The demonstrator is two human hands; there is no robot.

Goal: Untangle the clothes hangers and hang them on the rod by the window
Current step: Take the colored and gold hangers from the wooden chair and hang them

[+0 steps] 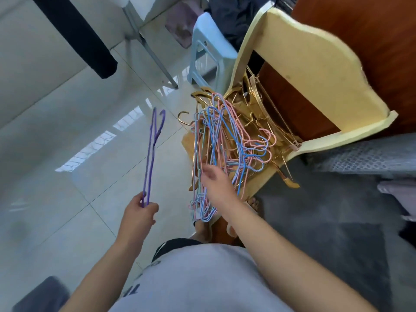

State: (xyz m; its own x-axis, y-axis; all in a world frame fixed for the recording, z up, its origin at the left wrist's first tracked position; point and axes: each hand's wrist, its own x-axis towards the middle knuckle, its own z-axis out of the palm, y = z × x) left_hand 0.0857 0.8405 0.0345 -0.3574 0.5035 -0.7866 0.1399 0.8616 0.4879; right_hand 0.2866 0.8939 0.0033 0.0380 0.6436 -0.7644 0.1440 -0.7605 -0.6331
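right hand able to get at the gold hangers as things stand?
Probably not directly. The right hand is at the pink and blue hangers, and that tangle lies over most of the gold hangers. A few gold ends poke out at the sides, likely within reach.

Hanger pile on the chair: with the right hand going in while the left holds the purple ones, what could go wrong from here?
1. The pink and blue hangers are interlocked; a pull by the right hand may drag several off the chair.
2. Gold hangers overhang the seat and could slide to the floor.
3. The purple hangers in the left hand could snag the pile.
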